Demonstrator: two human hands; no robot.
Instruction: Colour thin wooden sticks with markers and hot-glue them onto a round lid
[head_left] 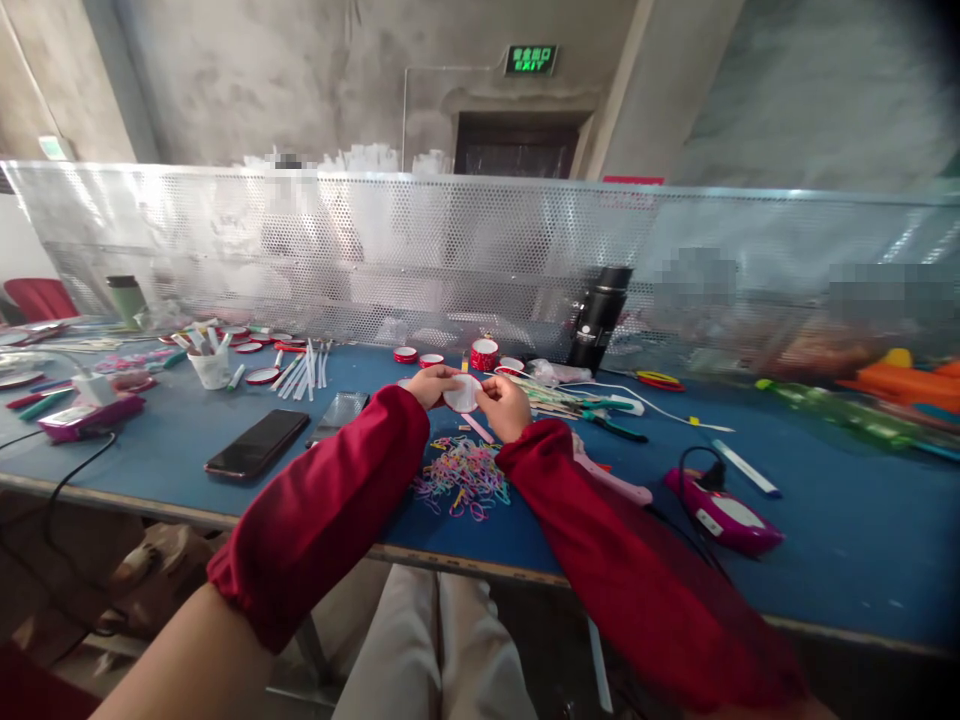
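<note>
Between my two hands, above the blue table, is a small round white disc with a red rim (463, 393). My left hand (433, 386) pinches its left edge, and my right hand (505, 405) grips the right edge with thumb and fingers. Below the hands lies a loose pile of colourful rubber bands (466, 472). A pink strip (478, 428) rests just behind the pile. Farther back stand a red patterned round tin (484, 353) and smaller red-rimmed round pieces (431, 361). Red sleeves cover both forearms.
A black phone (257, 444) lies left. Right of my hands are green-handled pliers (615, 420), a pink tool (611, 478) and a purple power strip (724, 512). A black thermos (600, 320) stands before the perforated metal screen (360, 250). A white cup (211, 368) holds markers.
</note>
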